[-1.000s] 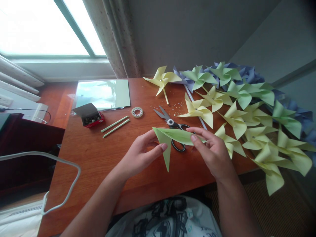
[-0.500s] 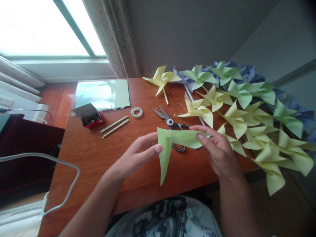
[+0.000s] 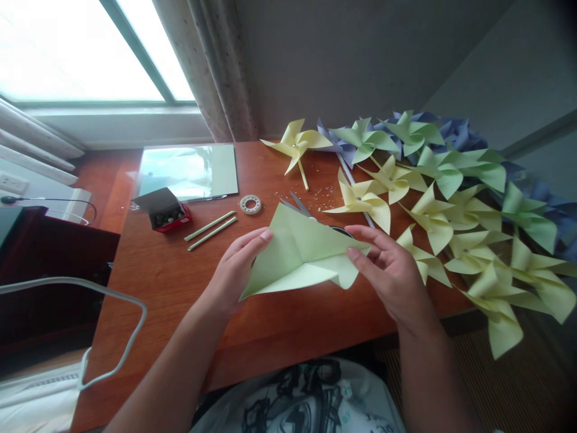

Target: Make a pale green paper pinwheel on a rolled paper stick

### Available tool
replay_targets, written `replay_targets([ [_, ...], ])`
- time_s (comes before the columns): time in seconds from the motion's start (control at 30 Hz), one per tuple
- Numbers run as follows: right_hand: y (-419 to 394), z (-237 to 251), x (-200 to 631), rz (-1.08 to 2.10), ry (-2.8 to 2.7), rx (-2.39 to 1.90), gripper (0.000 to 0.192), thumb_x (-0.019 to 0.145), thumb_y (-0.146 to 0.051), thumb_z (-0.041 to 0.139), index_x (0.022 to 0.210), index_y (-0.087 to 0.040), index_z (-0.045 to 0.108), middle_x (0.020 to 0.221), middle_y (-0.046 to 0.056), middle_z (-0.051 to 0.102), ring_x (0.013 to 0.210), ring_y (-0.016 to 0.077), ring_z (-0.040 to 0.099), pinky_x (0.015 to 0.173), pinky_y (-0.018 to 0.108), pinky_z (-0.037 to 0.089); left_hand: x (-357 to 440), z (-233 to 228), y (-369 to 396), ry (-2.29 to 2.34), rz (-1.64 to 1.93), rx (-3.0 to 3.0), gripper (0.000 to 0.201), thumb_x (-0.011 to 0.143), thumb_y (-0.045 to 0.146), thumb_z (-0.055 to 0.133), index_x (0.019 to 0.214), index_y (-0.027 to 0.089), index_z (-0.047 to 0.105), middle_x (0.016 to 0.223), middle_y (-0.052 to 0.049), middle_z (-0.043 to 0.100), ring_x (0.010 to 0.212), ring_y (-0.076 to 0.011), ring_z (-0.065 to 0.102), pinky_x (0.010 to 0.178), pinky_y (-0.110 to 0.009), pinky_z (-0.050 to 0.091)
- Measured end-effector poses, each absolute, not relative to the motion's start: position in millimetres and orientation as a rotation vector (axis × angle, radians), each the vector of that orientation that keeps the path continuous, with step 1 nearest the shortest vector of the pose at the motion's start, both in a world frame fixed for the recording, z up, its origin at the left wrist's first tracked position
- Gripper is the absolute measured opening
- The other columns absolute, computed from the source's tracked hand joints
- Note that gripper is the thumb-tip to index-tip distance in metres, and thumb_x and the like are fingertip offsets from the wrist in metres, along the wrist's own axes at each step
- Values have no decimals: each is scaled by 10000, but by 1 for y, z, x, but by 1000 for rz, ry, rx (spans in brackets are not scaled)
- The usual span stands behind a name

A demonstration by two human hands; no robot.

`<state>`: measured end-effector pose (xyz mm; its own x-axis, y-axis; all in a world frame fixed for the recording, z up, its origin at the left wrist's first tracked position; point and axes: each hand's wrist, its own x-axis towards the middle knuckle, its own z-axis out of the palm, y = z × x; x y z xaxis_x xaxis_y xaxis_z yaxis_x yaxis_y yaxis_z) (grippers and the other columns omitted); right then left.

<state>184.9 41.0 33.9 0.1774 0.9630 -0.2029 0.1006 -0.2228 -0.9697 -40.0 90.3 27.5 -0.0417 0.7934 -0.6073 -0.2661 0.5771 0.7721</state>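
I pinch a pale green folded paper (image 3: 302, 255) between my two hands above the worktop (image 3: 180, 288): left hand (image 3: 237, 264) grips its left edge, right hand (image 3: 390, 270) nips its right corner. Its long axis runs left to right, one tip pointing down-left toward my left wrist. Beyond my left hand lies an open small box (image 3: 163, 210) holding small dark bits I cannot identify. Beyond my right hand spread paper pinwheels (image 3: 433, 198).

A room in a home, used for paper crafts: a wooden worktop (image 3: 180, 282) below a window (image 3: 76, 51) with a curtain (image 3: 211, 66), holding many paper pinwheels (image 3: 451, 198), tape (image 3: 250, 204) and a small box (image 3: 163, 210).
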Motion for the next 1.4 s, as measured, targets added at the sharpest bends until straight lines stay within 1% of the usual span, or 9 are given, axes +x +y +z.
replay_targets([
  [0.13, 41, 35, 184, 1036, -1180, -1584, 378, 863, -339, 721, 1226, -247, 670, 594, -68, 456, 519, 129, 429, 531, 271, 414, -40, 34, 93, 1377, 872, 482, 422, 675, 371, 845, 1036, 170, 760, 748, -16, 743, 593, -153, 642, 494, -216, 456],
  [0.2, 41, 35, 183, 1000, -1197, -1582, 372, 860, -325, 724, 1220, -247, 679, 571, -79, 403, 510, 127, 390, 537, 278, 413, -41, 36, 95, 1358, 836, 464, 412, 678, 362, 844, 1034, 174, 754, 738, -13, 741, 598, -166, 656, 496, -224, 469],
  [0.37, 42, 34, 182, 983, -1189, -1572, 378, 846, -318, 734, 1216, -254, 690, 572, -76, 405, 515, 131, 391, 547, 289, 428, -46, 37, 99, 1250, 767, 411, 438, 701, 341, 840, 1081, 155, 729, 784, -30, 753, 618, -185, 679, 521, -242, 500],
  [0.5, 42, 32, 182, 970, -1182, -1554, 382, 845, -318, 735, 1219, -248, 692, 587, -70, 420, 527, 133, 414, 564, 296, 451, -49, 36, 100, 1140, 723, 396, 365, 716, 376, 841, 992, 156, 749, 766, -32, 748, 592, -165, 655, 515, -232, 496],
  [0.63, 43, 31, 181, 978, -1177, -1550, 391, 847, -313, 735, 1229, -248, 683, 582, -76, 393, 531, 127, 386, 542, 280, 412, -51, 34, 100, 1083, 695, 427, 331, 726, 423, 833, 939, 178, 773, 812, -54, 776, 613, -191, 664, 534, -258, 516],
  [0.8, 43, 31, 179, 975, -1136, -1525, 391, 835, -324, 744, 1215, -248, 687, 568, -82, 370, 511, 113, 352, 498, 261, 359, -52, 35, 100, 1127, 691, 463, 366, 725, 460, 824, 963, 187, 776, 771, -48, 763, 599, -202, 668, 536, -275, 519],
  [0.93, 43, 30, 177, 1000, -1069, -1503, 349, 837, -342, 740, 1170, -243, 707, 556, -86, 339, 490, 110, 319, 465, 257, 312, -53, 34, 99, 1082, 675, 467, 403, 744, 464, 804, 1036, 188, 772, 822, -67, 774, 629, -213, 675, 513, -266, 506],
  [1.17, 44, 27, 177, 906, -1019, -1523, 221, 861, -352, 716, 1056, -248, 736, 575, -53, 457, 513, 124, 383, 463, 257, 299, -58, 25, 96, 966, 675, 637, 391, 781, 389, 792, 1123, 199, 773, 1001, -98, 798, 778, -272, 747, 598, -269, 539],
  [1.4, 49, 18, 182, 824, -937, -1526, 235, 835, -410, 737, 1007, -250, 734, 564, -47, 494, 498, 133, 399, 474, 278, 304, -60, 24, 97, 971, 623, 777, 426, 737, 372, 852, 1106, 170, 784, 927, -109, 801, 782, -254, 742, 648, -274, 556],
])
